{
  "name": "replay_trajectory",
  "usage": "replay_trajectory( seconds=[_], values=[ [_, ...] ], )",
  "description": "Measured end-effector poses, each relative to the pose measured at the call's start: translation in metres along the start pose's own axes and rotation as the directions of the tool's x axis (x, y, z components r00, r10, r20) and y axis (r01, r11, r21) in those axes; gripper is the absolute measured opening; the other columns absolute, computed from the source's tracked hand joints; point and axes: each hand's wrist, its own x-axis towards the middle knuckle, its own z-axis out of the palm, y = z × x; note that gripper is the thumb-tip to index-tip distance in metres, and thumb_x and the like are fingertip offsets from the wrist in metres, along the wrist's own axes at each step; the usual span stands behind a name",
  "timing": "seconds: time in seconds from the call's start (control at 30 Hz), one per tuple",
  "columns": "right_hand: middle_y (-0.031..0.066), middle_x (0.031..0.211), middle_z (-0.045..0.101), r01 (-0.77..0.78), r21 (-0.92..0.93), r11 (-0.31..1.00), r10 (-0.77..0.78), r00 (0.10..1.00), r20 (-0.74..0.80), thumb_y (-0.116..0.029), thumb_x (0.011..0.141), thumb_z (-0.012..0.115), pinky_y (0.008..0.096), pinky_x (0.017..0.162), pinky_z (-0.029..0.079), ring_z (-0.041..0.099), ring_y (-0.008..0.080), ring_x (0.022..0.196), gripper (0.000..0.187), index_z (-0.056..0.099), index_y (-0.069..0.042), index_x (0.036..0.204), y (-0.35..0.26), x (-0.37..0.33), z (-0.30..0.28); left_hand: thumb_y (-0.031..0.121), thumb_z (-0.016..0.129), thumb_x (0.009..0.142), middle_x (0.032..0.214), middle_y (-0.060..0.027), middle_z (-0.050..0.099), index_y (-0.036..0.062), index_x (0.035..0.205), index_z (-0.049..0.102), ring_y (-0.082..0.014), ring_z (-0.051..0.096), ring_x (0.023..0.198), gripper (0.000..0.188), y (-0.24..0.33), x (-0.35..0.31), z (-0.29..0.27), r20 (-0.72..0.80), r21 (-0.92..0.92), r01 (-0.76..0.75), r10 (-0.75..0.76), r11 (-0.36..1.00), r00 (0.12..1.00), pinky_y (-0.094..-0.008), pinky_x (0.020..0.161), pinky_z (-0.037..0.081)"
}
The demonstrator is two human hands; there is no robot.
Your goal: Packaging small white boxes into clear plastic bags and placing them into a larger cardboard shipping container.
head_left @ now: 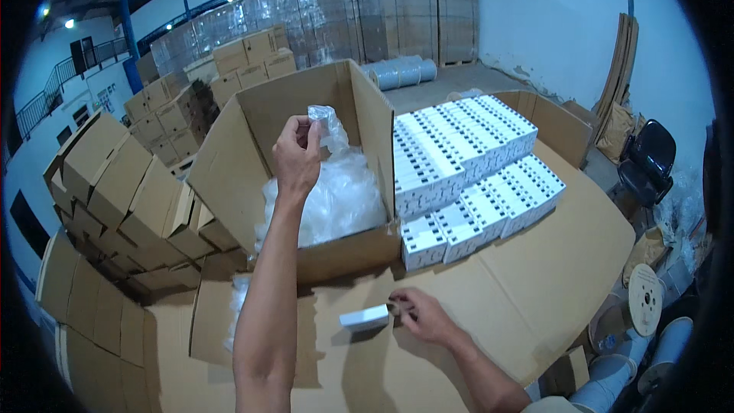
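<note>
My left arm reaches straight up and forward from the lower edge, the wrist bent a little, and my left hand [297,154] is raised over the open carton [344,254] with its back toward me. Thumb and fingers are closed in a pinch on a clear plastic bag [327,126], thin, crinkled and glossy, which hangs just above a loose heap of clear plastic [344,191] filling the carton. My right forearm comes in low from the lower right corner, and my right hand [425,317] is near the table, fingers curled inward at the right end of a small white box [363,318]. A dark bit shows between fingertips and box; I cannot tell what it is, nor whether I grip the box or only touch it. The box is slim, smooth and oblong, lying in front of the carton on flat brown cardboard [520,291] that covers the table. The carton is stiff and matt, its tall flaps standing up. Just to its right, white boxes [466,153] with dark square marks are packed in tight, crisp-edged rows, stepped in two heights
</note>
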Motion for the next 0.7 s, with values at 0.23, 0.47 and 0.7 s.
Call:
replay_trajectory(
  seconds=[0.23, 0.47, 0.7],
  values=[
    [0.0138, 0.110, 0.067, 0.161, 0.128, 0.979, -0.093, 0.900, -0.425, -0.009, 0.085, 0.072, 0.0326, 0.075, 0.054, 0.066, 0.0216, 0.093, 0.037, 0.062, -0.001, 0.120, -0.051, -0.001, -0.021, 0.013, 0.067, 0.097, 0.087, -0.0100, 0.072, -0.0032, 0.100, 0.064, -0.0145, 0.070, 0.082, 0.017, 0.095, -0.132, -0.048, -0.038, -0.092, 0.113, -0.117, 0.989, 0.992, -0.0313, 0.077, 0.056],
    [0.0106, 0.108, 0.066, 0.239, -0.029, 0.970, -0.236, 0.920, -0.314, -0.019, 0.082, 0.080, 0.0321, 0.069, 0.051, 0.065, 0.0188, 0.086, 0.041, 0.061, -0.003, 0.116, -0.116, -0.037, -0.007, 0.007, 0.070, 0.093, 0.088, -0.0124, 0.072, -0.0019, 0.100, 0.064, -0.0217, 0.073, 0.082, 0.013, 0.123, -0.279, -0.063, 0.088, 0.105, 0.118, -0.128, 0.987, 0.988, -0.0339, 0.076, 0.058],
    [0.0077, 0.084, 0.069, 0.082, 0.136, 0.987, -0.052, 0.976, -0.209, 0.001, 0.093, 0.066, 0.0266, 0.064, 0.051, 0.062, 0.0092, 0.072, 0.014, 0.066, 0.003, 0.106, -0.058, -0.070, 0.027, 0.001, 0.057, 0.101, 0.098, -0.0033, 0.063, -0.0019, 0.110, 0.060, -0.0087, 0.062, 0.090, 0.010, 0.087, -0.342, -0.078, 0.234, -0.260, 0.576, -0.528, 0.775, 0.816, -0.0234, 0.079, 0.051]
  ],
)
